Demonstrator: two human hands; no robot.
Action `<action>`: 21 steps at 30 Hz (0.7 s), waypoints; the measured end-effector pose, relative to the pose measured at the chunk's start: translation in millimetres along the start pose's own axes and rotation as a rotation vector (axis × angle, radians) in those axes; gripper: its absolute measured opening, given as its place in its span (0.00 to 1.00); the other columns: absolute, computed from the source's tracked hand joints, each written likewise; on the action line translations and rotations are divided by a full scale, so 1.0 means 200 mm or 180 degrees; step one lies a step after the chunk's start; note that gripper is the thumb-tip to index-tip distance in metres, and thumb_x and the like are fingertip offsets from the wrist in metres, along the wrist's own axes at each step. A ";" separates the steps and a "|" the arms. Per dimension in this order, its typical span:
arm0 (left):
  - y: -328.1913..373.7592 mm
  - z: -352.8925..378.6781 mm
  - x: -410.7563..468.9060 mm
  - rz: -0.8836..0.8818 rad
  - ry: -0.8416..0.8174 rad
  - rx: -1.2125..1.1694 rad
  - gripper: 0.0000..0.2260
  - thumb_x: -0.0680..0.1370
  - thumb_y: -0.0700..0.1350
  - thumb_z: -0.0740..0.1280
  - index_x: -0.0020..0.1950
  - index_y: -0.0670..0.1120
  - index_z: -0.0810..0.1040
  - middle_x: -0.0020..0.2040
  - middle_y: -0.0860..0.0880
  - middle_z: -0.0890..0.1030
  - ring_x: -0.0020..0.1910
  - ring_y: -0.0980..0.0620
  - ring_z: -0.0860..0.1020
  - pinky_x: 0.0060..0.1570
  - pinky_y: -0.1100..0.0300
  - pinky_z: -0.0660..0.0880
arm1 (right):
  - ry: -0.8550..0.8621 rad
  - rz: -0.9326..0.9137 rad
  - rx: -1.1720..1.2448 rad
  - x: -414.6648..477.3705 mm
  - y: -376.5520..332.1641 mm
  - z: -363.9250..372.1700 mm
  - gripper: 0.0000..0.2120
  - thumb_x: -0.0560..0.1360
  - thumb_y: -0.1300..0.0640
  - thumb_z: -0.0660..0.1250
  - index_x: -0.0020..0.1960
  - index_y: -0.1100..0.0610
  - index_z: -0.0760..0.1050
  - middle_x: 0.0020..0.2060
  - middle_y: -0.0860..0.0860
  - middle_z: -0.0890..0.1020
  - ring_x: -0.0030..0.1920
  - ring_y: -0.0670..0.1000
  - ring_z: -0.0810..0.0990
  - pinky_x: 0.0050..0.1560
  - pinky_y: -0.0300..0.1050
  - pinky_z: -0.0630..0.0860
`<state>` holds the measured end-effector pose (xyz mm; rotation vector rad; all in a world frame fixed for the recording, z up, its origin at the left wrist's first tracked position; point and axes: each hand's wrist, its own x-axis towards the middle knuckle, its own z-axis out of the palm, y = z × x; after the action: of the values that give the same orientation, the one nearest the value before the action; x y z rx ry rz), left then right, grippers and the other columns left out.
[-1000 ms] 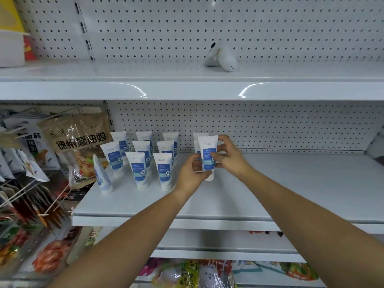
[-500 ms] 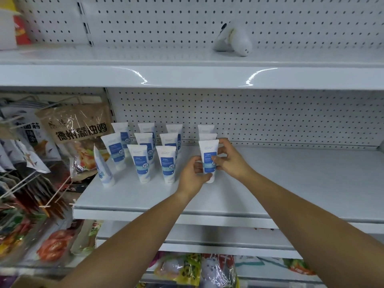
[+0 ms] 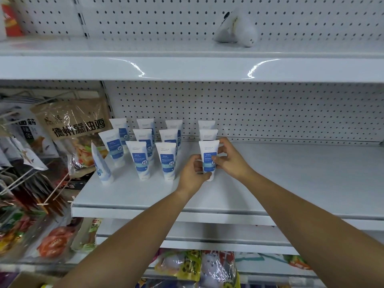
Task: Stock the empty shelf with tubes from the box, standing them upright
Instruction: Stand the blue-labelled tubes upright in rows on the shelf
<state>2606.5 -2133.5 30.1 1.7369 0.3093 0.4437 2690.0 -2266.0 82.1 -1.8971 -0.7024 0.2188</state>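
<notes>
Centre frame: left hand (image 3: 192, 175) and right hand (image 3: 232, 161) still pinch tube (image 3: 208, 157), now set cap-down on shelf (image 3: 291, 183); fourth column grows.

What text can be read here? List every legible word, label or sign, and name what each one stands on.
"德州蔴油鸡": brown snack bag hanging left of the shelf.
"控" in a white circle: front tubes, and partly on the tube held by the left hand and right hand.
"筋": white packet at far left; its other characters are cut off.
Small blue-label print and script logo on the tubes: too small to read.
</notes>
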 end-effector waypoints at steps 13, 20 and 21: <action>-0.01 0.01 0.01 -0.0012 -0.0081 0.0064 0.21 0.71 0.34 0.76 0.59 0.47 0.74 0.49 0.53 0.81 0.46 0.58 0.81 0.45 0.66 0.79 | -0.0023 0.0095 0.0072 -0.02 0.02 -0.01 0.19 0.78 0.61 0.68 0.64 0.46 0.67 0.57 0.51 0.78 0.57 0.51 0.79 0.57 0.55 0.81; -0.02 0.00 0.01 -0.0067 -0.0122 0.0114 0.21 0.71 0.36 0.76 0.61 0.45 0.74 0.50 0.49 0.81 0.48 0.52 0.81 0.48 0.61 0.80 | -0.0035 0.0061 0.0034 -0.03 0.02 -0.01 0.20 0.79 0.59 0.68 0.67 0.49 0.66 0.59 0.51 0.77 0.60 0.52 0.78 0.55 0.48 0.81; -0.02 0.00 0.01 -0.0069 -0.0150 0.0119 0.21 0.71 0.36 0.76 0.61 0.45 0.73 0.51 0.48 0.82 0.49 0.51 0.81 0.49 0.61 0.80 | -0.0029 0.0067 0.0024 -0.03 0.02 -0.01 0.20 0.79 0.59 0.67 0.67 0.49 0.66 0.59 0.51 0.77 0.60 0.52 0.78 0.55 0.47 0.81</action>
<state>2609.1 -2131.6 26.8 1.7764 0.3041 0.3827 2686.8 -2271.8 78.3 -1.8980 -0.6870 0.2431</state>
